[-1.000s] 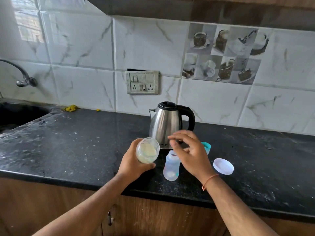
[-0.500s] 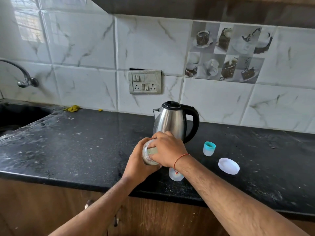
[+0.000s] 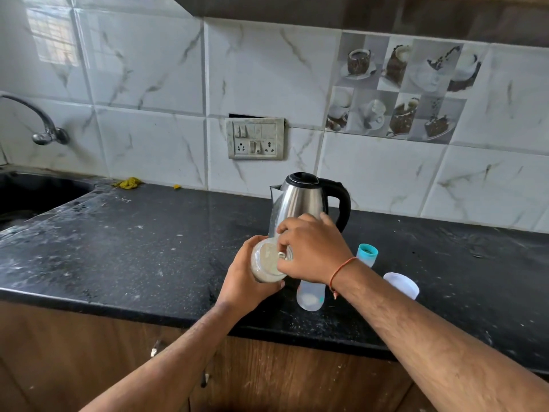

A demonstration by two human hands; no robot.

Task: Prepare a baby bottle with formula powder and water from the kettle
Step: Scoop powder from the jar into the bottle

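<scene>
My left hand (image 3: 246, 281) grips a clear jar of pale formula powder (image 3: 266, 264), tilted with its open mouth toward me, above the counter's front. My right hand (image 3: 312, 251) covers the jar's mouth with its fingertips curled inside, pinching what looks like a small scoop handle (image 3: 280, 254). The open baby bottle (image 3: 310, 295) stands on the counter just below my right wrist, its top hidden by the wrist. Behind my hands stands the steel kettle (image 3: 300, 203) with a black lid and handle.
A teal bottle collar (image 3: 367, 254) and a white lid (image 3: 401, 285) lie on the black counter (image 3: 133, 248) to the right of the bottle. A sink (image 3: 26, 197) and tap (image 3: 44, 129) are at the far left. A wall socket (image 3: 255, 138) sits above the kettle.
My right hand moved left from above the bottle to the jar's mouth and its fingers went inside. My left hand kept hold of the jar, tilting it more.
</scene>
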